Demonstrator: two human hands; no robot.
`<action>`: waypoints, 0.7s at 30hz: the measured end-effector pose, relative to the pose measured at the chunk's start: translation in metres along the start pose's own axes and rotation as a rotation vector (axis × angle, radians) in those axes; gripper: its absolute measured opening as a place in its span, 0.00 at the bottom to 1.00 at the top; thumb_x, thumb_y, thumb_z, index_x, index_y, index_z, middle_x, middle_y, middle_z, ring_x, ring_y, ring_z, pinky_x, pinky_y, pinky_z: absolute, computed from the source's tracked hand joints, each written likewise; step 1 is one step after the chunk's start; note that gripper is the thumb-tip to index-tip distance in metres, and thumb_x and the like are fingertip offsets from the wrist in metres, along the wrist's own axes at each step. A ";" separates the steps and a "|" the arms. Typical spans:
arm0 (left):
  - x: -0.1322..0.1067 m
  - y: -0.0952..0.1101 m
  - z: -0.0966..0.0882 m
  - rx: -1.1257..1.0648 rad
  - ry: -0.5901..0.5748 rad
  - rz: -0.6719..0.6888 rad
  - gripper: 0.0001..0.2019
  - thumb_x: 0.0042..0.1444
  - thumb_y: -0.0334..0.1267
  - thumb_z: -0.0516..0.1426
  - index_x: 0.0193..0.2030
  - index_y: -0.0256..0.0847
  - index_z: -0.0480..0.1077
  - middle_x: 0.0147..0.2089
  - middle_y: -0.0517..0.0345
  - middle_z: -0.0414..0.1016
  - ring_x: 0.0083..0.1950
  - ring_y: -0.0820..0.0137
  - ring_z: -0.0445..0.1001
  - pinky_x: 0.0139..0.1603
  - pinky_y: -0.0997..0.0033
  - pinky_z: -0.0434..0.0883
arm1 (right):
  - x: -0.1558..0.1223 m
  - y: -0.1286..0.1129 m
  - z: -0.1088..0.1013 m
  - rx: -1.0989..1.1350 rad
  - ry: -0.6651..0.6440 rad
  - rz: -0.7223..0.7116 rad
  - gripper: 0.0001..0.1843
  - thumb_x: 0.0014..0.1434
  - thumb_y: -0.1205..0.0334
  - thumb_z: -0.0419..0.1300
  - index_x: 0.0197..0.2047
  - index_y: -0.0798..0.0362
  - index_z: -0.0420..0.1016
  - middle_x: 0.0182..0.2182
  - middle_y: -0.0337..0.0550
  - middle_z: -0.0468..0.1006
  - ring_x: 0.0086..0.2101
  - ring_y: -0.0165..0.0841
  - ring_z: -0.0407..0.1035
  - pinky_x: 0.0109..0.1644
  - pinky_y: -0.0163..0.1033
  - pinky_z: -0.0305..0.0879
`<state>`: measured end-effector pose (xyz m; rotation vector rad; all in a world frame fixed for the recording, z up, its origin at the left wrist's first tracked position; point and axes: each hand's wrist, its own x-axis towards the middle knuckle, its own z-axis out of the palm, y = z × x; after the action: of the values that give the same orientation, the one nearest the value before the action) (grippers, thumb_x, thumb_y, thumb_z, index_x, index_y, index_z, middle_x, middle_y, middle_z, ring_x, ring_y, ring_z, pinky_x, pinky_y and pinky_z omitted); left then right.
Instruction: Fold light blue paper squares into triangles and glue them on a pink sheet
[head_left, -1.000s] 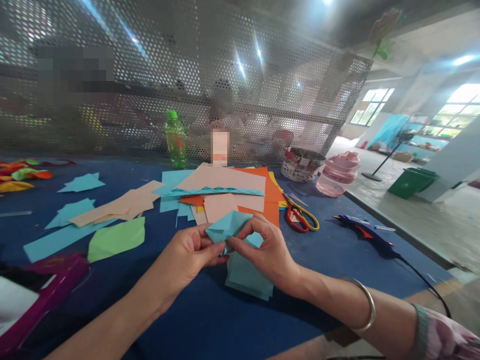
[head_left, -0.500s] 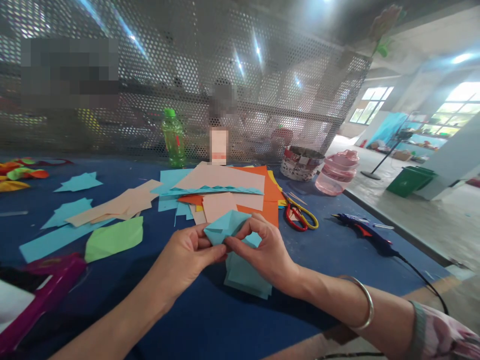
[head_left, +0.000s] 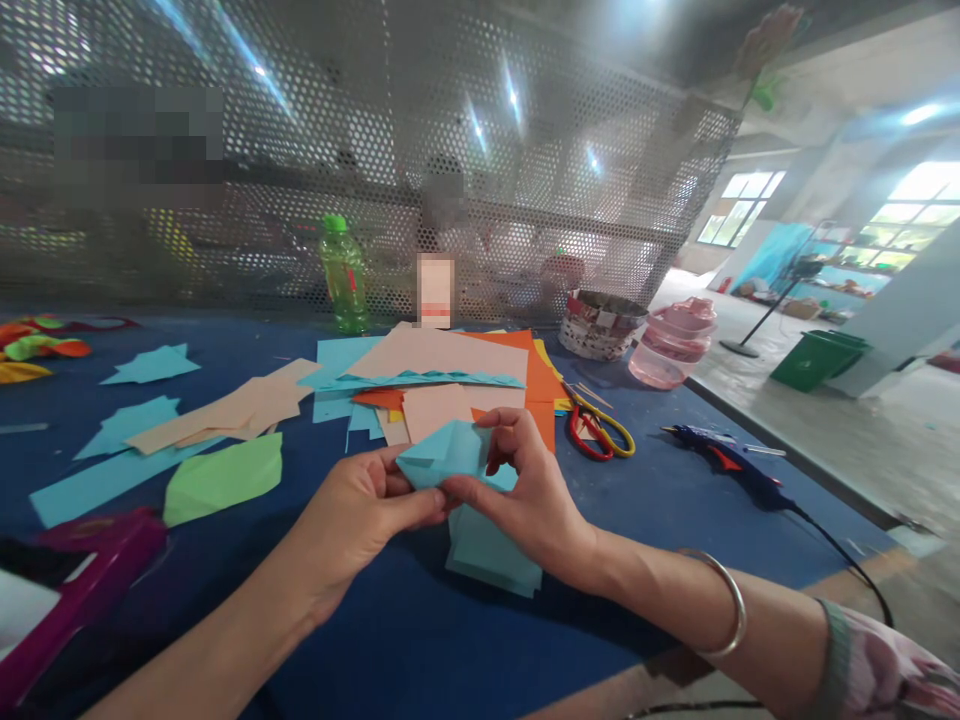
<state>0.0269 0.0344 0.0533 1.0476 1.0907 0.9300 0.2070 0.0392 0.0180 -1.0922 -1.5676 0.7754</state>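
Observation:
Between my two hands is a folded piece of light blue paper (head_left: 448, 452), held above the table. My left hand (head_left: 379, 500) pinches its left corner and lower edge, with the thumb in front and the fingers behind. At its right side, my right hand (head_left: 529, 490) has the thumb on the lower edge and a curled forefinger on the upper right edge. Some light blue paper squares (head_left: 491, 560) lie on the table beneath my hands. A metal bangle (head_left: 731, 605) circles my right wrist.
Behind my hands lies a pile of pink and orange paper (head_left: 450, 355). Scissors (head_left: 600, 430) and a glue gun (head_left: 727, 460) with a cord lie right. A green bottle (head_left: 343, 280), a woven basket (head_left: 602, 328) and a pink bottle (head_left: 673, 345) stand at the back. Left are a green paper leaf (head_left: 225, 478) and a purple object (head_left: 94, 565).
My right forefinger and the other fingers have lifted and curled at the paper's upper right edge. The folded paper has shifted slightly left and its right part stands more raised.

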 end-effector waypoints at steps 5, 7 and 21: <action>0.000 0.001 -0.001 -0.005 0.001 -0.029 0.26 0.33 0.39 0.76 0.43 0.39 0.81 0.33 0.56 0.86 0.35 0.69 0.81 0.42 0.74 0.78 | 0.001 0.002 0.001 0.054 -0.026 0.045 0.33 0.52 0.54 0.73 0.56 0.47 0.63 0.30 0.32 0.72 0.31 0.33 0.67 0.39 0.40 0.64; 0.000 0.001 -0.001 0.011 0.003 -0.007 0.28 0.34 0.40 0.76 0.45 0.38 0.80 0.34 0.55 0.86 0.36 0.69 0.82 0.43 0.74 0.78 | 0.003 0.002 -0.001 0.093 -0.047 0.040 0.31 0.54 0.54 0.71 0.56 0.47 0.62 0.28 0.31 0.72 0.30 0.32 0.68 0.39 0.39 0.64; 0.001 -0.003 -0.001 0.069 -0.013 0.101 0.43 0.39 0.41 0.75 0.64 0.42 0.68 0.37 0.59 0.86 0.37 0.63 0.85 0.44 0.67 0.81 | 0.002 -0.004 -0.001 0.334 -0.171 0.269 0.43 0.44 0.53 0.78 0.58 0.47 0.62 0.30 0.34 0.78 0.32 0.35 0.74 0.39 0.42 0.70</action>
<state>0.0265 0.0349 0.0502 1.1725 1.0736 0.9699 0.2065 0.0398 0.0231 -1.0187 -1.3782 1.2921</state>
